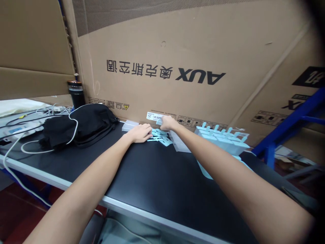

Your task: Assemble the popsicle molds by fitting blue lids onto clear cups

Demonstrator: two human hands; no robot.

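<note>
Light-blue plastic popsicle sticks [162, 138] lie in a loose pile on the black tabletop. At the pile's left edge, my left hand [140, 133] rests with its fingers bent down against the sticks; what is under the fingertips is hidden. My right hand [168, 122] is closed just above the far side of the pile, and a light-blue popsicle stick [159, 122] pokes out of its fingers. To the right stands a light-blue popsicle mold [221, 139] with several handles pointing up. My right forearm partly covers another light-blue piece [204, 170] below it.
A clear plastic sleeve [180, 142] lies right of the pile, and a translucent box [130, 125] sits behind my left hand. Leftward are a black bag [83, 123], cables and a dark bottle [77, 95]. A large cardboard box [162, 44] walls off the back; a blue frame [289, 118] rises at right.
</note>
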